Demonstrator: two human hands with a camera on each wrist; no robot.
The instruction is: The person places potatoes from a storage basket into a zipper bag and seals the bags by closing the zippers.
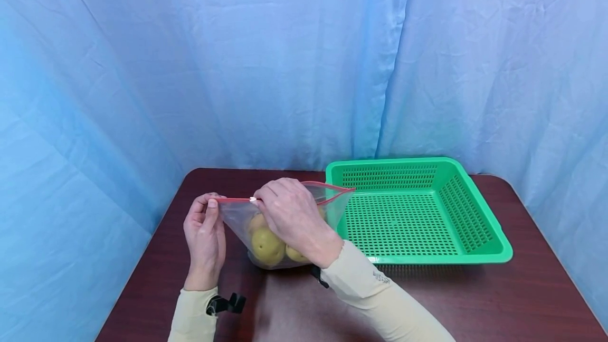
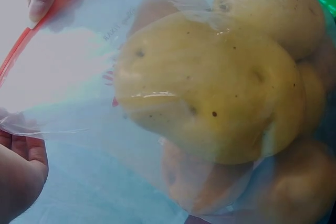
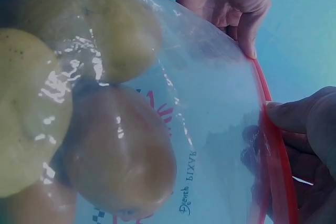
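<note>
A clear zip bag [image 1: 235, 218] with a red zip strip [image 1: 233, 200] stands on the table, holding several yellow-brown potatoes [image 1: 267, 247]. My left hand [image 1: 204, 236] pinches the bag's left top corner between thumb and fingers. On the strip near that corner sits a white slider [image 1: 253, 199], which my right hand [image 1: 294, 215] pinches. To the right of the slider the bag's mouth gapes. Through the film, the left wrist view shows a large potato [image 2: 210, 87] up close. In the right wrist view, both hands hold the red edge, and print marks the bag.
A green plastic basket [image 1: 489, 215] with slotted walls stands on the dark red-brown table [image 1: 304, 305], right of the bag. The bag's open right corner overlaps the basket's left rim. Pale blue curtains [image 1: 285, 67] hang behind and at the sides.
</note>
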